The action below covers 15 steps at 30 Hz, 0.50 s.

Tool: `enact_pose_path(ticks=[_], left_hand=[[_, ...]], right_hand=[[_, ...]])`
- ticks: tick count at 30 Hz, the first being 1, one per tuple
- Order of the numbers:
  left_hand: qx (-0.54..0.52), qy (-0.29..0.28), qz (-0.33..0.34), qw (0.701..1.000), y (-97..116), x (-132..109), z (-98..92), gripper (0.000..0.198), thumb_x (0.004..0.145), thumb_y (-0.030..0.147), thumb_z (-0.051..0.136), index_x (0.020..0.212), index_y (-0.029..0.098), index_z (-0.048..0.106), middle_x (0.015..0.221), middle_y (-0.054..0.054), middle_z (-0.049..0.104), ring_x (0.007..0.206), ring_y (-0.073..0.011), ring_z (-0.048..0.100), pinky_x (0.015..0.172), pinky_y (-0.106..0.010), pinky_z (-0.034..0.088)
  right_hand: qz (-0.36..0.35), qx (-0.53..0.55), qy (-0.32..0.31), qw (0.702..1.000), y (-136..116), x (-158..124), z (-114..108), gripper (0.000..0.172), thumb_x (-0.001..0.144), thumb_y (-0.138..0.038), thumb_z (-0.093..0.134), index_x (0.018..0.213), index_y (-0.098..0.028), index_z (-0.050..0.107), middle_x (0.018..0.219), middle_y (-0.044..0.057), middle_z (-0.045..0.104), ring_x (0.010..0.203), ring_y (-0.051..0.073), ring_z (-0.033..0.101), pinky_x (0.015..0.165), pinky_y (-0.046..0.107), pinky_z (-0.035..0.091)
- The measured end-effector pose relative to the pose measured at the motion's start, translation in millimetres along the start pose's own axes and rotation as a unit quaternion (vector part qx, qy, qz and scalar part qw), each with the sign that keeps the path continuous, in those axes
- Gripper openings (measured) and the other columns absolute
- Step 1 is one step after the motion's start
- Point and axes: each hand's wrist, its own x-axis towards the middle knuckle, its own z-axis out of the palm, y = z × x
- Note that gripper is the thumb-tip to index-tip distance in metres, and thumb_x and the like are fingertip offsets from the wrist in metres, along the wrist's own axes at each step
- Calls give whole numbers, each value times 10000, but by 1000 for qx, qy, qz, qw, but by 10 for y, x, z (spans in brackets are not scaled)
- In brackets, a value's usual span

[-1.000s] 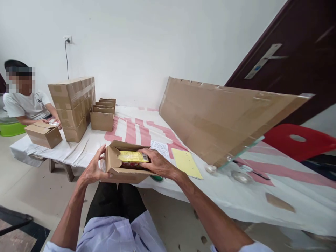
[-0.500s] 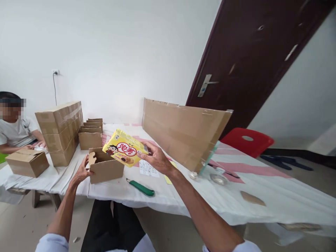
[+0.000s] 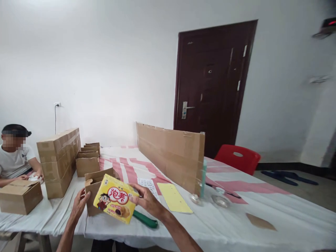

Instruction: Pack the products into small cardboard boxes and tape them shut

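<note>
A yellow snack box (image 3: 117,197) with red lettering and a cartoon figure is gripped at its right end by my right hand (image 3: 149,199). It hangs in front of a small open cardboard box (image 3: 90,199) and hides much of it. My left hand (image 3: 80,206) holds that cardboard box by its left side, thumb toward me. Partly behind the snack box lies a green-handled cutter (image 3: 145,219). A printed sheet (image 3: 147,185) and a yellow card (image 3: 174,197) lie beyond my right hand.
Stacked cardboard boxes (image 3: 59,164) and a row of open ones (image 3: 88,166) stand left. A person (image 3: 17,157) sits behind a closed box (image 3: 22,196). A cardboard panel (image 3: 170,154) stands mid-table, near a clear dish (image 3: 220,201) and a red chair (image 3: 238,159).
My view has tilted up and levelled. The snack box has come in front of the cardboard box and turned its printed face more toward me. Both hands keep their holds.
</note>
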Motion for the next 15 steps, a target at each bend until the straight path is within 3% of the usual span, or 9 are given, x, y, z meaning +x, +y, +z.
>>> enact_pose_path(ticks=[3, 6, 9, 12, 15], left_hand=[[9, 45, -18, 999, 74, 7, 55, 968, 559, 964, 704, 1133, 185, 704, 1178, -219, 742, 1088, -466, 743, 845, -542, 602], [21, 114, -27, 993, 99, -72, 83, 1022, 474, 975, 697, 1090, 160, 672, 1088, -216, 727, 994, -447, 739, 819, -547, 598], [34, 174, -21, 984, 54, -251, 143, 963, 507, 983, 654, 1009, 161, 660, 987, -181, 713, 956, -412, 716, 815, -515, 589], [-8, 129, -14, 992, -34, -446, 313, 839, 587, 967, 647, 885, 184, 687, 864, -124, 718, 891, -359, 717, 751, -431, 582], [-85, 31, -50, 995, -124, -559, 568, 866, 571, 937, 719, 983, 177, 752, 899, -113, 763, 844, -324, 736, 657, -368, 571]], right_hand=[[16, 13, 1, 1000, 258, -60, 61, 607, 755, -620, 799, 1213, -223, 766, 1092, 97, 801, 1014, 333, 747, 841, 444, 636], [60, 31, -1, 998, 602, -106, 77, 659, 717, -632, 807, 1218, -206, 763, 1044, 88, 805, 891, 291, 746, 716, 372, 601], [87, 44, 11, 995, 966, -110, 76, 677, 684, -625, 804, 1204, -194, 763, 994, 79, 806, 800, 242, 718, 610, 291, 507], [106, 56, 34, 992, 1243, -78, 107, 667, 648, -591, 799, 1174, -182, 760, 939, 66, 798, 748, 215, 681, 571, 267, 444], [121, 71, 42, 989, 1396, -37, 174, 647, 648, -565, 799, 1161, -173, 749, 946, 65, 791, 777, 222, 684, 583, 268, 446]])
